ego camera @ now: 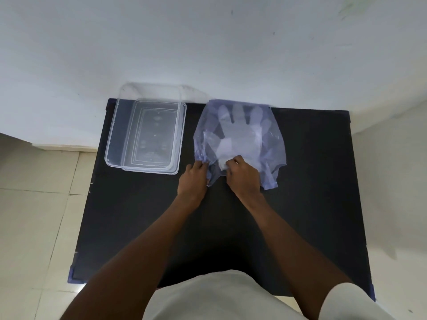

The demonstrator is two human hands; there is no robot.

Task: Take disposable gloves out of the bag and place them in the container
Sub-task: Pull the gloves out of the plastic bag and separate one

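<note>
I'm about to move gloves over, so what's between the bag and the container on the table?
Nothing. In the head view, only a bare strip of the black table separates the bag from the container.

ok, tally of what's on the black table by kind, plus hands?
Clear plastic container: 1, empty
Translucent bag: 1
Disposable gloves, still inside the bag: a stack, count unreadable
Hands: 2, left hand and right hand, both at the bag's near edge
Total: 2 items on the table, plus the glove stack, and 2 hands
</note>
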